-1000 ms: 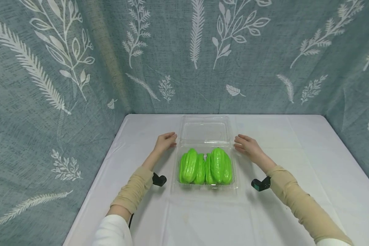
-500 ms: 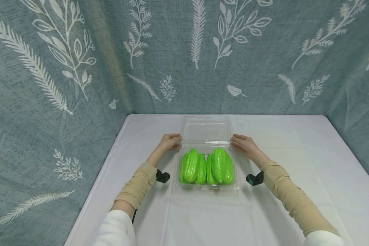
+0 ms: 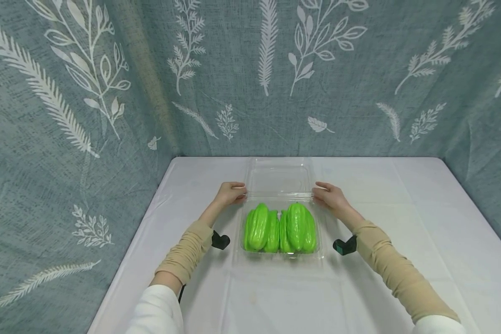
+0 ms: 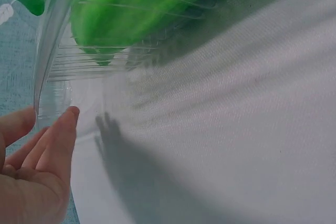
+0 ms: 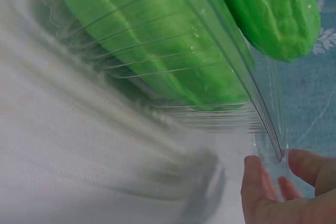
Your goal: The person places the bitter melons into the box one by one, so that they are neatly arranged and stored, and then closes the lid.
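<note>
A clear plastic clamshell container (image 3: 237, 241) lies on the table with its lid (image 3: 280, 178) folded back to the far side. Its tray holds several glossy green ridged vegetables (image 3: 260, 227), shaped like bitter gourds. At the left end of the hinge, my left hand (image 3: 231, 193) pinches the container's edge; the left wrist view has thumb (image 4: 18, 124) and fingers (image 4: 58, 142) on opposite sides of that clear edge. My right hand (image 3: 330, 196) grips the matching spot on the right, thumb (image 5: 310, 166) and forefinger (image 5: 253, 179) around the plastic.
A white cloth covers the table (image 3: 284, 297). Blue-grey curtains (image 3: 242, 79) with white leaf prints hang behind it and at both sides. Black wrist cameras (image 3: 220, 240) jut inward from beige sleeves (image 3: 188, 253) on either side of the tray.
Both hands came inward from beside the container and took hold of it at the hinge. Since half a second ago the lid has risen slightly; the tray and vegetables stayed put.
</note>
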The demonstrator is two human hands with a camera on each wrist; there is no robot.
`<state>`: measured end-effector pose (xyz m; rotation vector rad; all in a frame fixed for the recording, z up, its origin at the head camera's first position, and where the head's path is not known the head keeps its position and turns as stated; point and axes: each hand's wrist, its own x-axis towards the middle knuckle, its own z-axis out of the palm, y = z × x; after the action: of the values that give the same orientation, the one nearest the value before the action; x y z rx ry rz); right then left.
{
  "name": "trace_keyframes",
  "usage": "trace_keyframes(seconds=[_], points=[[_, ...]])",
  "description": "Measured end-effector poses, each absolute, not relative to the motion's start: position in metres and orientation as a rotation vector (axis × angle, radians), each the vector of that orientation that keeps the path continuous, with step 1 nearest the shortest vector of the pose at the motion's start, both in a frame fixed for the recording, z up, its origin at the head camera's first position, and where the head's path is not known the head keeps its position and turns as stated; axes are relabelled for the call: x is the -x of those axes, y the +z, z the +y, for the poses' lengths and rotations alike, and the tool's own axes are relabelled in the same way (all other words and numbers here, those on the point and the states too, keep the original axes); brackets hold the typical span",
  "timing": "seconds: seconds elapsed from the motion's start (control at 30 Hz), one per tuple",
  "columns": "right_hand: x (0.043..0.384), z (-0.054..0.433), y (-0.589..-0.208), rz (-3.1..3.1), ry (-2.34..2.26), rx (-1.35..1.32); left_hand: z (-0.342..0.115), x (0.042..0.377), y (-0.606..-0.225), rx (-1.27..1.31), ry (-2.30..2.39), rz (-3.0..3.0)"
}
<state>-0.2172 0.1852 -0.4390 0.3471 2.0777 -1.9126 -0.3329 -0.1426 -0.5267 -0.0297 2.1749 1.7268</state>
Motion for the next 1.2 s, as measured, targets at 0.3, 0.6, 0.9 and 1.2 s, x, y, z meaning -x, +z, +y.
trace_keyframes(seconds=[0.3, 0.6, 0.9, 1.2], points=[[0.212, 0.196, -0.441, 2.126, -2.01, -0.224, -0.119, 0.245, -0.41, -0.081, 1.554, 2.515], [0.2, 0.21, -0.44, 2.179, -1.984, -0.062, -0.138, 0.254, -0.445, -0.359, 1.802, 2.474], [0.177, 0.215, -0.445, 2.309, -1.712, -0.033, -0.153, 0.241, -0.454, -0.499, 1.708, 2.482], [0.162, 0.212, -0.45, 2.446, -1.576, 0.128, -0.151, 0.228, -0.45, -0.378, 1.703, 2.284]])
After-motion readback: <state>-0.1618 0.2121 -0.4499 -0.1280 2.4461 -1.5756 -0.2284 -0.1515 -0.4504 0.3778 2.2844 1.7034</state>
